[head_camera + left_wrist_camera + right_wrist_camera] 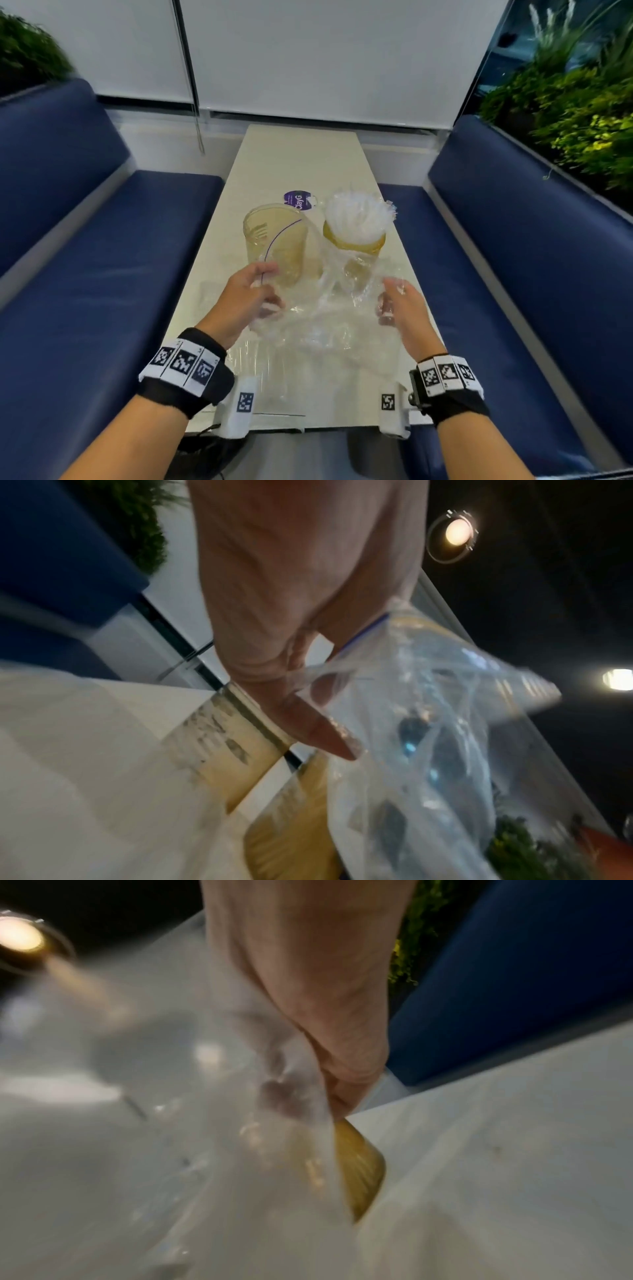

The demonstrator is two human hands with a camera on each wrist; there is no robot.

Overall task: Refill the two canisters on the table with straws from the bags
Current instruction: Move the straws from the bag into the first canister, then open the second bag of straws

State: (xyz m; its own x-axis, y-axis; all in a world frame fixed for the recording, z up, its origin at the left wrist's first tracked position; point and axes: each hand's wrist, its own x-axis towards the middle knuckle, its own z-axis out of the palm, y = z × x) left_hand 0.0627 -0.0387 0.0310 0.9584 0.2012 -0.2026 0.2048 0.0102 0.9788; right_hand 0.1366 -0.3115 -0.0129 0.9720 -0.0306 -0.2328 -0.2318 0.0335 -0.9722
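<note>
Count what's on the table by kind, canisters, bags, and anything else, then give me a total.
Canisters: 2, one empty, one full of straws
Clear plastic bags: at least 1, held by both hands; the overlapping plastic hides any more
Purple round label: 1
Total: at least 4

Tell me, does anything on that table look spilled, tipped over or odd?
Nothing spilled. Both canisters stand upright: the right canister is packed with straws, the left canister looks empty. Both hands hold a crumpled clear bag.

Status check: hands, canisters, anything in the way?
Left hand and right hand both grip the clear bag. Right canister full of straws, left canister empty. Nothing blocking.
</note>
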